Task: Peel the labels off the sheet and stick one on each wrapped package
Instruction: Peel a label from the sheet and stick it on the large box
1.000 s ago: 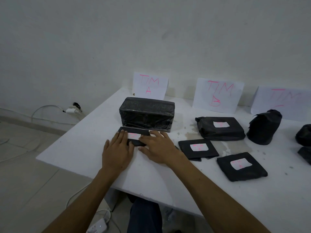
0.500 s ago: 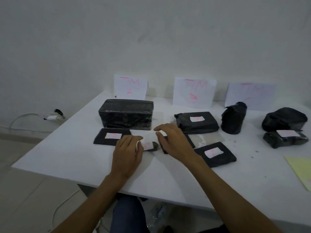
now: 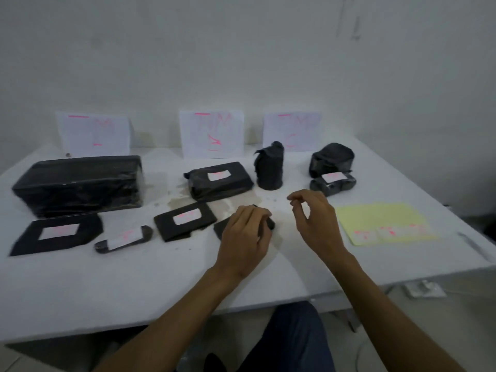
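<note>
While the whole thing is a bit blurry, you can still make out the white bench (image 3: 80, 291) pretty well. Far left there's a big black wrapped block (image 3: 77, 183) with no label that I can see on it, and just in front of it a flat black package (image 3: 56, 233) with a white label on top. Next to that, lower left-centre, a small long package (image 3: 123, 238) lies tilted with a label across it. Moving toward the middle there's another flat labelled package (image 3: 185, 220), and behind it a chunkier labelled package (image 3: 220, 183).

Centre frame, the left hand (image 3: 244, 242) sits on a dark flat package (image 3: 224, 229), fingers curled over its far end so most of it is hidden. Can't tell if that one has a label on it. The right hand (image 3: 316, 224) hovers just right of it, off the bench, thumb and forefinger curled toward each other in a loose pinch. I honestly can't tell if there's anything between them.

Behind the hands stands an upright wrapped bundle (image 3: 269, 167), bare as far as I can see. Upper right of centre there's a lumpy bundle (image 3: 331, 158) with a small labelled package (image 3: 332, 182) touching its front. On the right lies the yellow label sheet (image 3: 381, 218), with a row of white labels with pink writing along its near edge. Three paper signs (image 3: 212, 136) with pink letters lean on the wall at the back.
</note>
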`<state>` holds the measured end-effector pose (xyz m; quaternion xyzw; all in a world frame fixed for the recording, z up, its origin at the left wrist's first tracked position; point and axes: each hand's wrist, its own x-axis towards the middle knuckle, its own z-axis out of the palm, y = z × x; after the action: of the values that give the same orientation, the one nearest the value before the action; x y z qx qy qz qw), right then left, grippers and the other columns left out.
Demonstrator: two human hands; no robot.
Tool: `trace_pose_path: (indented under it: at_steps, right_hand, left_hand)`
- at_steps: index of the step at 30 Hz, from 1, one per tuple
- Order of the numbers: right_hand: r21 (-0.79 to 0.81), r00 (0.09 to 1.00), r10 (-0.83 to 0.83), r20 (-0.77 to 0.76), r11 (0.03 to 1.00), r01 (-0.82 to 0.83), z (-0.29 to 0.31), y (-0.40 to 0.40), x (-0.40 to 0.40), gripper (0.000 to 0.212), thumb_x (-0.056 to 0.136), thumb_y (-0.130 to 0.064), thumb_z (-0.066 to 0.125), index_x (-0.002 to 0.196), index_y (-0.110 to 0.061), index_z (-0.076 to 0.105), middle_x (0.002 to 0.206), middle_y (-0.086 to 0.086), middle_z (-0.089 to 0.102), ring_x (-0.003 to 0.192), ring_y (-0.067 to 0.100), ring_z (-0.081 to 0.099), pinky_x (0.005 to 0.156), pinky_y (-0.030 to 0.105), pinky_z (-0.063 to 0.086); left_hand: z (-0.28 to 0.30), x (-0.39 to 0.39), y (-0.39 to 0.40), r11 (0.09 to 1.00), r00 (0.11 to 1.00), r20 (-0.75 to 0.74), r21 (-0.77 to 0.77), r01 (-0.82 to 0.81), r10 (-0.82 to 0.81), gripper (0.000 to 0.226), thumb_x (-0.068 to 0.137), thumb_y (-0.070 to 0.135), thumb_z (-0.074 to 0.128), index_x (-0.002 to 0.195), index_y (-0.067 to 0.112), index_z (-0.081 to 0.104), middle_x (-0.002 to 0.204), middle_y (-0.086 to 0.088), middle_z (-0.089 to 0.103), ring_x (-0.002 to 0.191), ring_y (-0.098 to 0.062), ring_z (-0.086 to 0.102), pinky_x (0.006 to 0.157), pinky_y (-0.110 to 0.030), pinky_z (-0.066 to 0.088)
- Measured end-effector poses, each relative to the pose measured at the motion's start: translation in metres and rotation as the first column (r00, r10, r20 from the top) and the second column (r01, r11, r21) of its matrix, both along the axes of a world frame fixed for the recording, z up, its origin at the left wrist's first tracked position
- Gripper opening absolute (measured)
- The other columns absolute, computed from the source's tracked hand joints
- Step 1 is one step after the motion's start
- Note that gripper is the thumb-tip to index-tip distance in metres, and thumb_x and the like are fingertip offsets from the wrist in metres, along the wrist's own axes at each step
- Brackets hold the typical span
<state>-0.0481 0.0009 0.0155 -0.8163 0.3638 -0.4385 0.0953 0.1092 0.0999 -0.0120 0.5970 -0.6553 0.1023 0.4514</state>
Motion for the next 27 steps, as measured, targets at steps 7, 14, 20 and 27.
trace_pose_path:
  at_steps: [7, 14, 20, 27]
  right_hand:
    - [-0.004, 0.969, -0.232, -0.083, 0.973, 0.232, -0.009, -0.02, -0.095, 0.015, 0.091, -0.004, 0.06, 0.1, -0.014, 0.067, 0.096, -0.001, 0.068, 0.092, 0.016, 0.055, 0.078, 0.03, 0.048]
    - [0.058, 0.896, -0.382, -0.228, 0.913, 0.404, -0.036, -0.029, -0.146, 0.017, 0.091, -0.003, 0.058, 0.101, -0.011, 0.069, 0.103, 0.006, 0.067, 0.1, 0.022, 0.049, 0.082, 0.037, 0.046]
    - [0.071, 0.917, -0.323, -0.235, 0.935, 0.347, -0.043, -0.03, -0.144, 0.023, 0.09, 0.005, 0.054, 0.104, -0.008, 0.068, 0.104, 0.007, 0.065, 0.101, 0.025, 0.051, 0.081, 0.034, 0.046]
    - [0.085, 0.927, -0.327, -0.185, 0.934, 0.347, -0.042, -0.032, -0.145, 0.027, 0.092, 0.005, 0.051, 0.105, -0.008, 0.07, 0.106, 0.006, 0.068, 0.1, 0.025, 0.057, 0.082, 0.026, 0.041]
  left_hand:
    - [-0.006, -0.087, -0.05, 0.947, 0.967, -0.065, 0.196, 0.256, -0.247, 0.025, 0.098, 0.023, 0.052, 0.122, 0.014, 0.058, 0.12, 0.0, 0.06, 0.105, -0.013, 0.058, 0.09, -0.028, 0.052]
    - [-0.021, -0.122, -0.083, 0.88, 0.944, 0.112, 0.41, 0.24, -0.31, 0.051, 0.103, 0.042, 0.041, 0.147, 0.016, 0.043, 0.153, -0.003, 0.043, 0.138, -0.019, 0.039, 0.115, -0.037, 0.033]
    - [-0.021, -0.133, -0.095, 0.952, 0.972, 0.159, 0.281, 0.125, -0.174, 0.043, 0.099, 0.053, 0.043, 0.116, 0.019, 0.063, 0.114, 0.003, 0.064, 0.103, -0.017, 0.056, 0.085, -0.034, 0.049]
    - [-0.023, -0.139, -0.102, 0.96, 0.986, 0.111, 0.265, 0.091, -0.125, 0.031, 0.093, 0.048, 0.057, 0.11, 0.022, 0.063, 0.109, 0.003, 0.062, 0.101, -0.018, 0.055, 0.083, -0.035, 0.048]
